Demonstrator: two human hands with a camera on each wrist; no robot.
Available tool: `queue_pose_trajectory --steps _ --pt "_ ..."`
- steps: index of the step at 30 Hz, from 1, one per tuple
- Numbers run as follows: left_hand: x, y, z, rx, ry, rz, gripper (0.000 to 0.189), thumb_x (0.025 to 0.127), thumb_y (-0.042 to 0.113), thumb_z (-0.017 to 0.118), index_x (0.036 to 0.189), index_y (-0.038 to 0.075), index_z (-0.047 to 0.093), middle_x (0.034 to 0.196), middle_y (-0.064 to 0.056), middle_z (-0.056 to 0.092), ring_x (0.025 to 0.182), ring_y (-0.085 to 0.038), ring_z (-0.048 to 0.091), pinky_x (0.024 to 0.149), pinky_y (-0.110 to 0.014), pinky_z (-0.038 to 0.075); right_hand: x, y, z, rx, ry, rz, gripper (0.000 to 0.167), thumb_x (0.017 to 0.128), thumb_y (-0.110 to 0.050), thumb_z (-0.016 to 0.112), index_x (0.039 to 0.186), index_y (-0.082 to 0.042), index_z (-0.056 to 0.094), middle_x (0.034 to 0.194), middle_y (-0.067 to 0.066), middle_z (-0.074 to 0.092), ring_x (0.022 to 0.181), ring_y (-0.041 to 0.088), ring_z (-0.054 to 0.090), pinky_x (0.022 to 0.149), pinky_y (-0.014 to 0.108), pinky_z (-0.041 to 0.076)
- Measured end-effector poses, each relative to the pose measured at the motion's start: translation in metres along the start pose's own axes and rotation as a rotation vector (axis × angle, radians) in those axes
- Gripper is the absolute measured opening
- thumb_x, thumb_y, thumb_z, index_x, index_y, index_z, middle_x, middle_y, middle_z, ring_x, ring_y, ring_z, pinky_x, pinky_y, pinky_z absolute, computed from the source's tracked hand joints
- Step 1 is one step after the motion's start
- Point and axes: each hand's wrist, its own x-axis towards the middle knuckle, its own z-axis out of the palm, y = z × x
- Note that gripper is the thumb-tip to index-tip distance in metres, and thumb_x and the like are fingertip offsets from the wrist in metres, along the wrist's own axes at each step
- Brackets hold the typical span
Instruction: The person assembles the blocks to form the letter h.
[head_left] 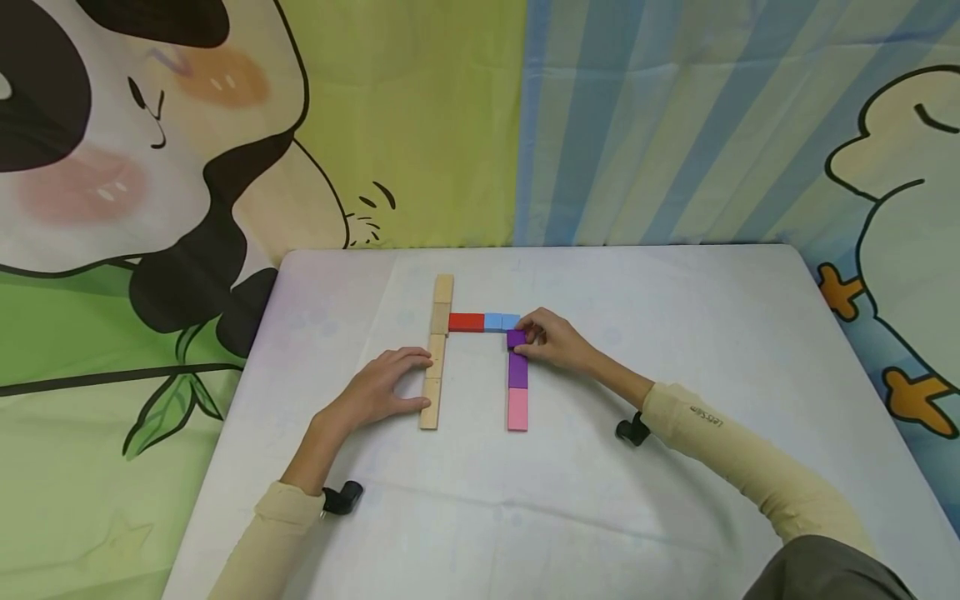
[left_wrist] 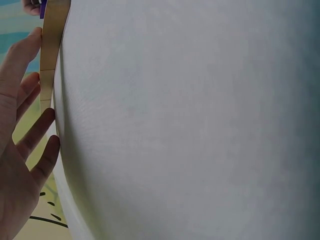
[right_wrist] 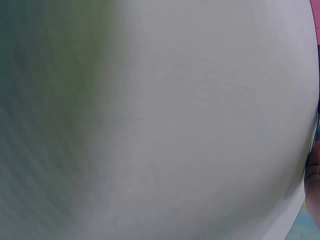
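A column of plain wooden blocks point(head_left: 435, 367) lies on the white table. My left hand point(head_left: 378, 386) is at its left side, fingers spread, thumb and fingertips touching the lower blocks; the left wrist view shows these fingers along the wooden blocks point(left_wrist: 54, 35). From the column a red block point(head_left: 467, 322) and two light blue blocks point(head_left: 492, 322) run right. Below their right end, my right hand point(head_left: 557, 340) pinches a small purple block point(head_left: 515, 337). Under it come a longer purple block point(head_left: 517, 370) and a pink block point(head_left: 517, 410). Only a sliver of the right hand shows in the right wrist view.
The white table point(head_left: 637, 517) extends around the blocks on all sides. A patterned cloth point(head_left: 420, 125) with cartoon figures hangs behind its far edge. Black wrist-worn devices point(head_left: 342, 498) sit at both sleeve cuffs.
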Motion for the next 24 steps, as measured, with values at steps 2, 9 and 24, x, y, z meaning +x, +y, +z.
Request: queue_pose_trajectory --steps 2,9,24 --pt "0.0002 -0.0003 -0.0001 0.002 0.0 -0.002 0.065 0.08 0.048 0.076 0.135 0.022 0.055 0.144 0.008 0.049 0.133 -0.019 0.045 0.109 -0.046 0.04 -0.0002 -0.0011 -0.0001 0.006 -0.003 0.016 0.036 0.084 -0.014 0.075 0.114 0.001 0.061 0.104 0.014 0.059 0.085 0.019 0.058 0.071 0.02 0.047" --pt "-0.0003 -0.0001 -0.0009 0.0 -0.002 -0.006 0.064 0.08 0.047 0.076 0.135 0.022 0.055 0.144 0.007 0.049 0.134 -0.02 0.045 0.109 -0.046 0.04 0.0003 -0.003 -0.0016 0.006 -0.023 0.025 0.037 0.085 -0.015 0.074 0.114 0.002 0.06 0.106 0.015 0.059 0.088 0.02 0.059 0.074 0.021 0.049" --pt "-0.0014 -0.0005 0.0006 -0.003 -0.006 -0.011 0.063 0.08 0.048 0.076 0.134 0.022 0.055 0.143 0.008 0.05 0.133 -0.019 0.045 0.109 -0.046 0.04 0.0011 -0.0046 -0.0023 0.023 -0.04 0.103 0.04 0.083 -0.017 0.077 0.112 0.002 0.058 0.1 0.014 0.063 0.088 0.02 0.06 0.075 0.023 0.05"
